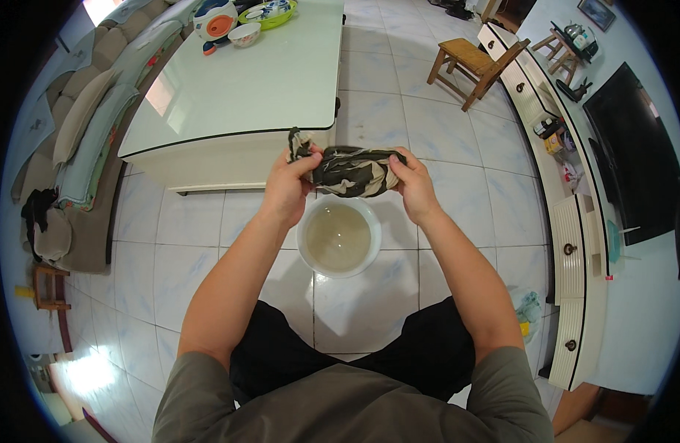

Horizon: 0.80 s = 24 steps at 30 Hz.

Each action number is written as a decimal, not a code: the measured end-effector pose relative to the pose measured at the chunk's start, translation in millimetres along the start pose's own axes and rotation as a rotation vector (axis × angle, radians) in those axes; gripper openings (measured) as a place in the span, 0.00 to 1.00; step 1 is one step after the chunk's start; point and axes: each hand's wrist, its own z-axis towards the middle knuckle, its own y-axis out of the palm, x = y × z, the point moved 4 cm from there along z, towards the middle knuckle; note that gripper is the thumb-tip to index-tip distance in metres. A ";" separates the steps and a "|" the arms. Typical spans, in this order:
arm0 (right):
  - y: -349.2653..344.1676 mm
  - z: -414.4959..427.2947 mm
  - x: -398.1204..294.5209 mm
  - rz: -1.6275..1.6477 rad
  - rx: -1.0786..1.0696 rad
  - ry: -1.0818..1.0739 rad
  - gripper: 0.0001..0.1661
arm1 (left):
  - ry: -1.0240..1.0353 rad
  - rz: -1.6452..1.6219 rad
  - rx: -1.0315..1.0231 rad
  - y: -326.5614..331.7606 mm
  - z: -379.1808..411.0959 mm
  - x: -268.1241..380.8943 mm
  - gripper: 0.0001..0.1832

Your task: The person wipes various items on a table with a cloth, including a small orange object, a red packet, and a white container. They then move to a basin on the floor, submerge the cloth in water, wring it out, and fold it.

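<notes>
A bunched cloth (354, 171), patterned in dark green and cream, stretches between my two hands. My left hand (289, 183) grips its left part, and a short twisted end sticks up past the thumb. At the other side my right hand (415, 180) holds the cloth with the thumb on top. Just below the cloth in the picture, a white basin (375, 238) stands on the tiled floor. Cloudy, yellowish water (338, 238) fills much of it. The basin's far rim lies close under the cloth's lower edge.
Beyond my hands stands a low glass-topped table (251, 94) bearing bowls and a green tray (276, 21). A sofa (85, 149) lines the left. To the right are a wooden chair (467, 61), a white cabinet (567, 332) and a plastic bag (527, 310) on the floor.
</notes>
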 end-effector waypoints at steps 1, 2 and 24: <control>4.2 -2.2 -7.1 0.063 -0.075 0.019 0.18 | 0.007 -0.007 -0.021 1.4 -2.4 9.1 0.07; 7.4 -5.4 -15.2 0.126 -0.149 0.037 0.20 | 0.014 -0.013 -0.043 3.2 -4.9 18.3 0.07; -1.7 -15.6 -130.9 0.177 0.185 -0.468 0.14 | 0.089 0.086 -0.240 25.3 -23.2 43.1 0.19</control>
